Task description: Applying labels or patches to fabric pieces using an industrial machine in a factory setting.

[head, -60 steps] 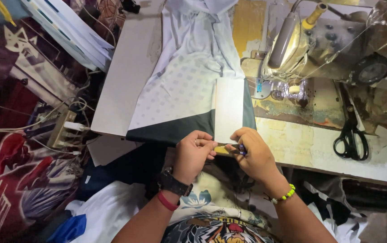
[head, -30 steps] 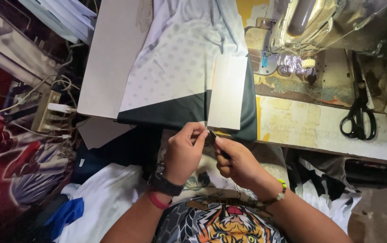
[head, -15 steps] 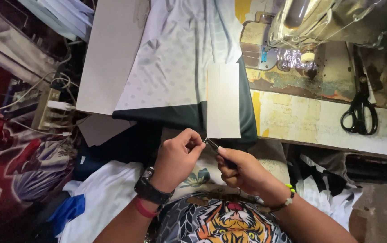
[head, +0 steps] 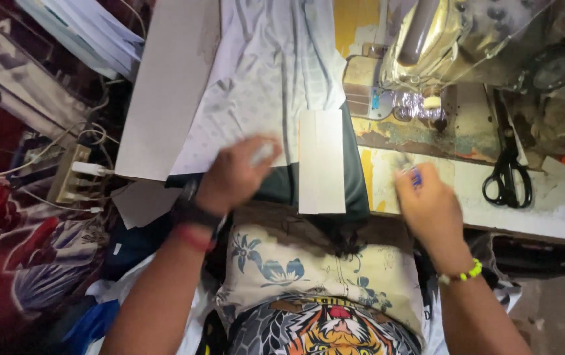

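My left hand (head: pixel 233 176) is blurred by motion. It hovers over the near edge of a white dotted fabric (head: pixel 263 85) that lies on a dark green cloth (head: pixel 356 181). Whether its fingers grip anything cannot be made out. My right hand (head: pixel 430 204) is over the worn table top (head: pixel 558 210) to the right of the cloth, pinching a small blue object (head: pixel 414 176). A white rectangular fabric strip (head: pixel 320 161) lies on the green cloth between my hands.
A sewing machine (head: pixel 440 39) stands at the back right, with black scissors (head: pixel 509 174) lying beside it. A white board (head: pixel 164 85) lies under the fabric at left. A power strip with cables (head: pixel 72 174) and piles of cloth sit left of the table.
My hands were together near my lap, pinching something small. They have now parted: the left went up onto the fabric, the right moved right over the table.
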